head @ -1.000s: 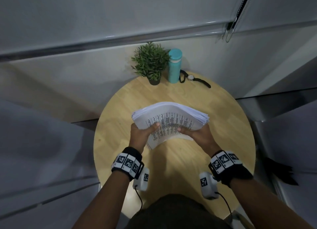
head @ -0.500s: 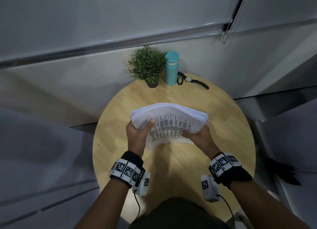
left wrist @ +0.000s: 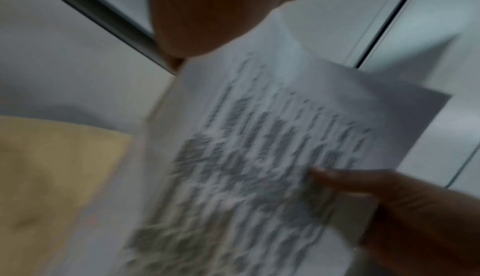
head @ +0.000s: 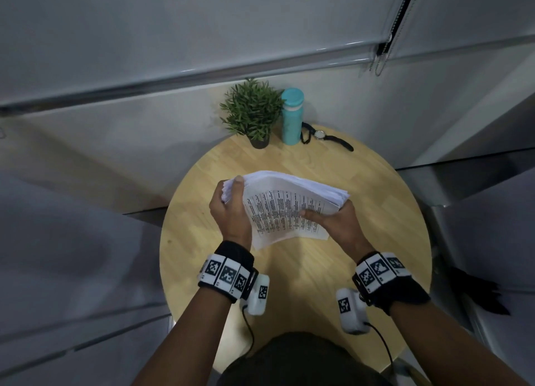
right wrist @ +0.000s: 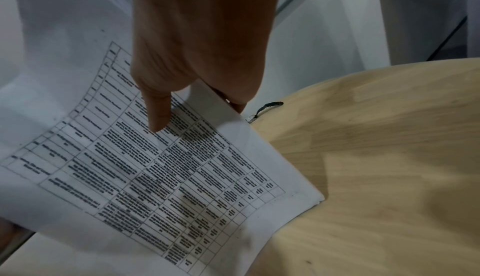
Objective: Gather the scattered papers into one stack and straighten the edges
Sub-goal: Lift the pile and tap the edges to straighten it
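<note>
Currently the left hand grips the left end of the paper stack, thumb up along the near face and tip at the top edge, fingers wrapped behind and out of sight in the head view. Left wrist view is motion-blurred; it shows only the base of the left hand against the sheet and the other hand's thumb lying on the print.

Right hand holds the right end of the stack: thumb flat across the printed front page, fingers curled under and behind. In the right wrist view the right hand pinches the edge, thumb on the table of text, fingertips showing just past the paper's right edge.

Stack is held up between both hands, above the middle of the round wooden table, front page facing the person and printed with a grid of text. It leans, left end higher than right. Sheets are not flush: edges fan out at the right end and along the top, and lower corners of some pages hang below. Whether the bottom edge touches the tabletop cannot be told.

Both wrists carry black bands with square markers and a small white camera unit.

At the table's far edge: a small potted plant, a teal bottle just beside it on the right, and a black wristwatch lying next to the bottle.
</note>
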Available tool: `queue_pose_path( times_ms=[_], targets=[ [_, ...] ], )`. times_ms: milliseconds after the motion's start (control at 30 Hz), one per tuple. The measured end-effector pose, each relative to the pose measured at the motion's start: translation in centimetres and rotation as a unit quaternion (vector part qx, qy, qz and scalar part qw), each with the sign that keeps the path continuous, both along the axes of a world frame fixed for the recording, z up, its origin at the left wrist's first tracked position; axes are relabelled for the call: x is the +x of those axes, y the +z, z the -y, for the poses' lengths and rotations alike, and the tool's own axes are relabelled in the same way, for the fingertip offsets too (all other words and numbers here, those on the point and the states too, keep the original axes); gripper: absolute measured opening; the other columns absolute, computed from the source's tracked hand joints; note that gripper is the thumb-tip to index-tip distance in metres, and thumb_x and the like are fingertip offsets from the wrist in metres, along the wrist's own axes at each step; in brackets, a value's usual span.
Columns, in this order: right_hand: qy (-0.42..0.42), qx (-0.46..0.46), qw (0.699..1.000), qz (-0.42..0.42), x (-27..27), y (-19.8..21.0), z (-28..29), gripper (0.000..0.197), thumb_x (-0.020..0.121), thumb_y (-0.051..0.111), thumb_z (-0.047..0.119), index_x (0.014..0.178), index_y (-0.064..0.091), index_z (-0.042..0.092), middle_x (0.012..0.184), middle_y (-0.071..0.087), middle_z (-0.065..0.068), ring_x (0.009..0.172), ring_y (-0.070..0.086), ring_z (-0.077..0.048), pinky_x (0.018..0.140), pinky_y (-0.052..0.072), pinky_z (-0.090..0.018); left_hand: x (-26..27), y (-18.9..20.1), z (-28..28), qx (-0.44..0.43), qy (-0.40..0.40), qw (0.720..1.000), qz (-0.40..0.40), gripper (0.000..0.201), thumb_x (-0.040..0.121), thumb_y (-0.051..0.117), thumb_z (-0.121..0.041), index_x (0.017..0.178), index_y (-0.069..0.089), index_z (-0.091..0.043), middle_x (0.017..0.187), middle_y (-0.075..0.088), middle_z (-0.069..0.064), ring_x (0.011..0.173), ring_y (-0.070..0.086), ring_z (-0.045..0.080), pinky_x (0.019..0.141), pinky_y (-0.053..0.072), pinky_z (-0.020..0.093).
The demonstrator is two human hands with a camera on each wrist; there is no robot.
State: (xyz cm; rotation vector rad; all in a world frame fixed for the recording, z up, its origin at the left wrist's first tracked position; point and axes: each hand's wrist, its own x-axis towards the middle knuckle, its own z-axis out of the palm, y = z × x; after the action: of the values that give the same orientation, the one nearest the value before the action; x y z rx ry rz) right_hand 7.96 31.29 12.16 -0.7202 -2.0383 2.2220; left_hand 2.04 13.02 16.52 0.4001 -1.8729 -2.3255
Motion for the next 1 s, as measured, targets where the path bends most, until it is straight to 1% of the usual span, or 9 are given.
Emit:
queue_pose_path(
  times_ms=[100,167,300,367,467,567,667,833,1000],
  targets=[
    [-0.009,0.013,1.0,0.013,-0.3,-1.1,-0.4,0.036,0.063,0.088,0.007,0.09,0.071,0.025,0.101,0.075,-0.01,0.095,0.072,-0.026,0.087,0.057,-0.049,0.0,-1.8,1.3,-0.011,-0.108,0.994,0.019,0.03,0.071,0.079,-0.029,0.094,0.069,-0.014,0.089,0.074,-0.001,0.085,0.071,0.018,0.071,0.058,0.031],
    [-0.008,0.024,0.999,0.035,-0.4,-2.2,-0.7,0.036,0.064,0.088,0.009,0.09,0.07,0.025,0.102,0.074,-0.013,0.097,0.071,-0.028,0.087,0.056,-0.05,0.3,-4.1,2.2,-0.045,-0.171,0.98,0.09,0.038,0.065,0.087,-0.011,0.099,0.071,-0.014,0.095,0.077,0.004,0.093,0.073,0.025,0.077,0.06,0.038],
    [0.045,0.092,0.991,0.089,-0.1,-4.5,-1.1,0.032,0.068,0.086,0.021,0.095,0.07,0.018,0.104,0.073,-0.015,0.095,0.069,-0.026,0.086,0.055,-0.053,1.1,-9.1,3.1,-0.144,-0.215,0.952,0.166,0.034,0.074,0.08,0.0,0.095,0.072,-0.024,0.098,0.076,-0.002,0.094,0.072,0.019,0.089,0.056,0.052],
    [0.034,0.115,0.987,0.109,0.2,-5.4,-1.6,0.035,0.071,0.084,0.019,0.098,0.069,0.002,0.102,0.072,-0.02,0.092,0.069,-0.029,0.084,0.056,-0.05,1.2,-9.8,2.4,-0.185,-0.196,0.949,0.164,0.026,0.077,0.079,-0.004,0.095,0.071,-0.021,0.098,0.074,0.001,0.093,0.071,0.021,0.088,0.057,0.046],
    [0.012,0.178,0.977,0.121,0.1,-6.2,-3.0,0.037,0.076,0.08,0.022,0.08,0.065,-0.011,0.08,0.068,-0.028,0.071,0.066,-0.037,0.06,0.05,-0.036,0.3,-9.7,0.2,-0.271,-0.213,0.928,0.139,0.025,0.081,0.076,-0.01,0.105,0.069,-0.009,0.097,0.072,0.006,0.09,0.07,0.025,0.071,0.057,0.027],
    [0.007,0.232,0.964,0.13,-0.6,-6.0,-5.7,0.03,0.081,0.076,0.02,0.075,0.066,-0.008,0.074,0.069,-0.021,0.065,0.063,-0.024,0.058,0.049,-0.03,-1.5,-9.8,-3.2,-0.324,-0.273,0.897,0.122,0.032,0.082,0.075,-0.015,0.111,0.068,-0.006,0.1,0.073,0.007,0.089,0.07,0.025,0.072,0.055,0.026],
    [0.018,0.279,0.948,0.151,-1.8,-5.7,-8.8,0.025,0.081,0.076,0.02,0.063,0.059,0.013,0.064,0.062,-0.003,0.064,0.062,-0.021,0.054,0.043,-0.019,-3.4,-10.2,-6.7,-0.316,-0.318,0.873,0.192,0.036,0.08,0.079,-0.018,0.11,0.066,-0.003,0.101,0.072,0.007,0.092,0.07,0.026,0.072,0.054,0.025],
    [0.028,0.292,0.93,0.223,-3.6,-7.1,-12.9,0.032,0.077,0.078,0.016,0.104,0.07,0.001,0.096,0.071,-0.012,0.082,0.064,-0.02,0.073,0.046,-0.022,-5.1,-12.1,-10.9,-0.328,-0.331,0.834,0.295,0.044,0.077,0.082,-0.026,0.101,0.052,-0.006,0.097,0.058,0.006,0.093,0.059,0.024,0.082,0.052,0.032],
    [0.032,0.302,0.918,0.254,-4.8,-9.6,-14.6,0.046,0.073,0.082,0.021,0.109,0.064,-0.001,0.106,0.07,-0.017,0.091,0.068,-0.028,0.075,0.049,-0.026,-5.7,-14.8,-12.4,-0.327,-0.344,0.815,0.333,0.04,0.075,0.083,-0.032,0.082,0.049,-0.012,0.082,0.056,0.003,0.087,0.057,0.023,0.079,0.052,0.033]
  ],
)
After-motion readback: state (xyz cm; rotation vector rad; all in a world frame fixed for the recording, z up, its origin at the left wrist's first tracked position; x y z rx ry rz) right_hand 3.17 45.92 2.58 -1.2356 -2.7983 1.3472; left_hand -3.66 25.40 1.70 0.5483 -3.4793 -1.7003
